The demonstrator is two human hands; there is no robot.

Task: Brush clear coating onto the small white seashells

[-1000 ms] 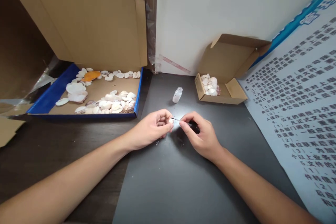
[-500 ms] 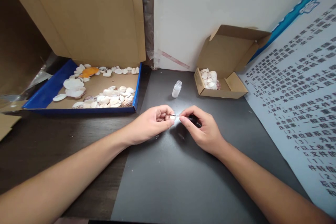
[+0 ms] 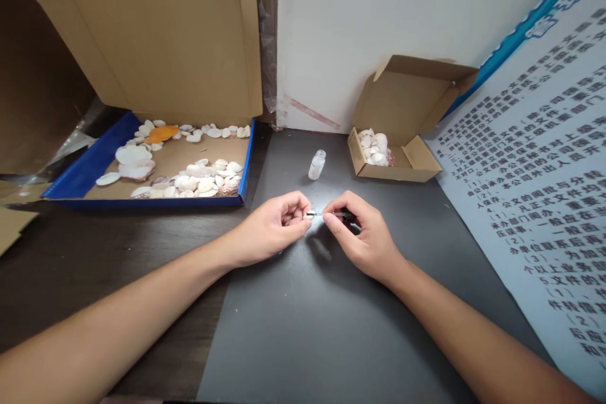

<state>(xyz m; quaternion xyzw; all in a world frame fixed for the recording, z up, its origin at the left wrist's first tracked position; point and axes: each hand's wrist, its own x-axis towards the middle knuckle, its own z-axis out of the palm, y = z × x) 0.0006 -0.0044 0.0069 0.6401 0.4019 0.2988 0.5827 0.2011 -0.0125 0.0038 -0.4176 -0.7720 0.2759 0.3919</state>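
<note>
Between the fingertips of my left hand (image 3: 277, 227) is a small white seashell (image 3: 308, 216), mostly covered by the fingers. My right hand (image 3: 362, 227) pinches a thin brush (image 3: 318, 214) by its stem; a black cap-like end shows within the curled fingers. The dark brush tip meets the shell, and both hands hover above the grey mat. Just beyond them a small clear bottle (image 3: 317, 165) with whitish contents stands uncapped.
At the left, an open blue-edged cardboard box (image 3: 180, 201) holds many white shells and an orange one. A smaller open carton (image 3: 395, 172) with shells stands back right. A printed sheet (image 3: 534, 202) covers the right side; a white panel (image 3: 341, 44) rises behind.
The brush tip has shifted slightly on the shell, and my hands have moved a little. The whole view has tilted slightly; the bottle and boxes stay put.
</note>
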